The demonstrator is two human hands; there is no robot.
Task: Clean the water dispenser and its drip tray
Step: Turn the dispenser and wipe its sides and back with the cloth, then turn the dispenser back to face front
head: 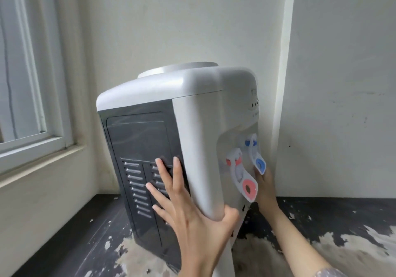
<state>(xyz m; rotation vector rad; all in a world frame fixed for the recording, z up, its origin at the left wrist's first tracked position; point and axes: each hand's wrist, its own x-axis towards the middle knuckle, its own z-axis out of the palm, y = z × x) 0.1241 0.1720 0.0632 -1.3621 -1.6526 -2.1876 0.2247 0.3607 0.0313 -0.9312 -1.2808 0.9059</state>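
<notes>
The fingers [159, 165] of the left hand [182, 208] are spread flat on the dark side panel [137, 139], and the thumb hooks around the white front edge. The right hand [264, 185] reaches behind the blue tap [258, 161]; I cannot tell how its fingers lie. The water dispenser [192, 109] leans tilted on a dark worktop [321, 216] near the window [27, 84].

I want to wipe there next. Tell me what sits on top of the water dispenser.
On top of the water dispenser only a round grey bottle seat shows, with no bottle on it. The seat's inside is hidden from this low angle.
</notes>
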